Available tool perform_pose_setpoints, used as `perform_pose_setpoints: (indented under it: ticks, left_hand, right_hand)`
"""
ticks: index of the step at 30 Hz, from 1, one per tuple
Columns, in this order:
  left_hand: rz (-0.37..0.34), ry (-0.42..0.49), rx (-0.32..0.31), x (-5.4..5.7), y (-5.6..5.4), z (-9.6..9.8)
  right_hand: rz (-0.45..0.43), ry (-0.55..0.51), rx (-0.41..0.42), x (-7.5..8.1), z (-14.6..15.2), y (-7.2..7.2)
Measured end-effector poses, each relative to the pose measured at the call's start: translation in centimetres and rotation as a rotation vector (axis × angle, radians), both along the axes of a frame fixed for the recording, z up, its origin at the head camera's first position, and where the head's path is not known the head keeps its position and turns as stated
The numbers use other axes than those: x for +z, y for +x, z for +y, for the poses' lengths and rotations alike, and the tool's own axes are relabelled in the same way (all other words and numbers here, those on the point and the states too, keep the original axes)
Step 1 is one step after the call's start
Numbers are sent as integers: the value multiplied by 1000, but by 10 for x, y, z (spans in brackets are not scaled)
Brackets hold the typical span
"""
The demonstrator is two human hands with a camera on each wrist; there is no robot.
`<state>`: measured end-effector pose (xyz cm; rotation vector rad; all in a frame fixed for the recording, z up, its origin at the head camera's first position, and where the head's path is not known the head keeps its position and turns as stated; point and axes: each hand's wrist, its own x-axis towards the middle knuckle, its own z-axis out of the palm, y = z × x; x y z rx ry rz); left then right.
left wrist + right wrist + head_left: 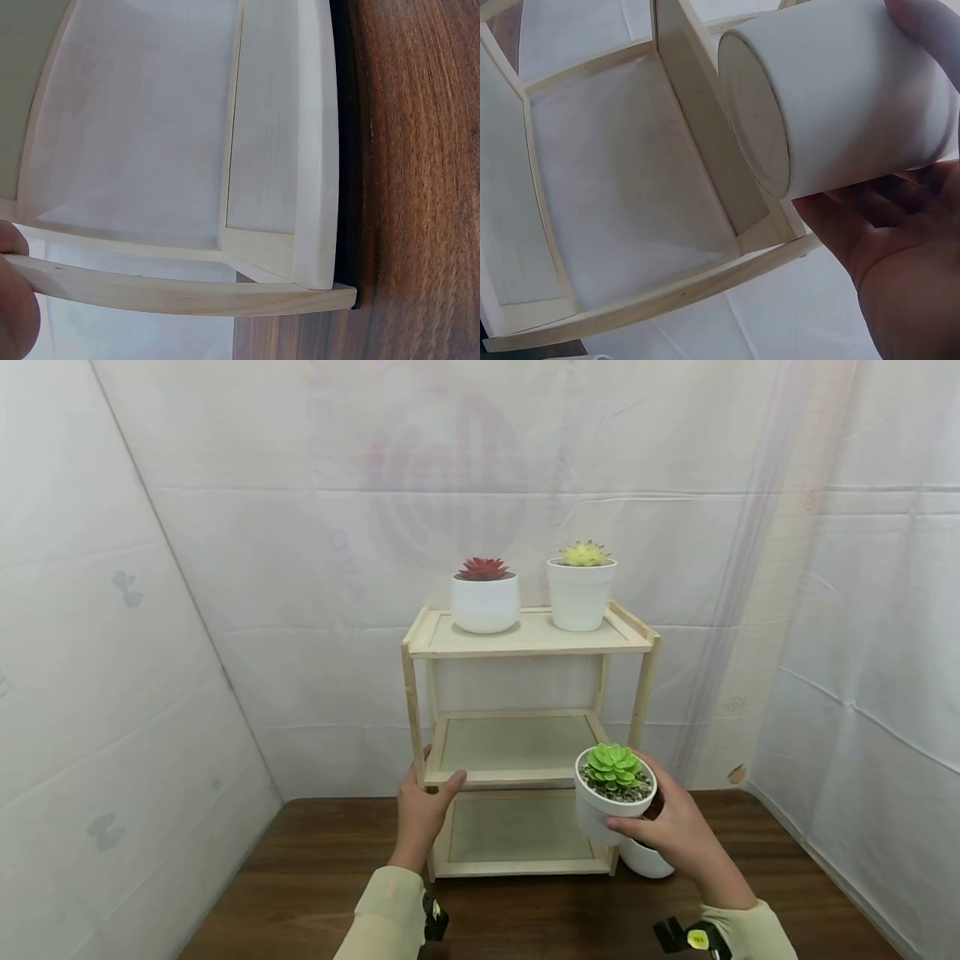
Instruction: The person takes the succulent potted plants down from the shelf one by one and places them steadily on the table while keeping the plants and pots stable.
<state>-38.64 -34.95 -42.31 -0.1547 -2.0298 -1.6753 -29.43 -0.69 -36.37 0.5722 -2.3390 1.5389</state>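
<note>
A light wooden three-tier shelf (517,777) stands on the table. My left hand (422,814) grips its left front post around the middle tier, and in the left wrist view my fingers (15,311) wrap the post's edge. A white pot with a green succulent (600,806) is in my right hand (678,822), thumb at the front and fingers behind. It is raised at the right front of the middle tier, tilted towards me. The right wrist view shows the white pot (847,97) from its underside, beside the shelf.
On the top tier sit a rounded white pot with a red succulent (486,602) and a taller white pot with a yellow succulent (581,593). Another white pot (648,862), partly hidden, stands on the brown table (322,860) by the shelf's right side. White sheeting (300,568) surrounds the table.
</note>
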Motion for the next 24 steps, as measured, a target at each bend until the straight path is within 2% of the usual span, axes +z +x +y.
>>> perform_pose_setpoints:
  ticks: [7,11,12,14,18,24]
  left_hand:
    - [-30,-5,-12,3,2,0]
    - [-37,-12,-19,21,20,5]
    - [-38,-14,-20,21,20,5]
    - [-26,-15,-24,19,19,4]
    - [-11,0,-23,1,0,0]
    - [-11,8,-8,0,-1,0]
  right_hand:
    - [-13,19,-52,-5,4,3]
    - [-4,13,-50,-8,7,4]
    - [-3,11,-49,-9,7,5]
    - [0,9,-52,-11,9,5]
    - [-8,19,-73,-14,12,7]
    - [-25,27,-92,-17,18,9]
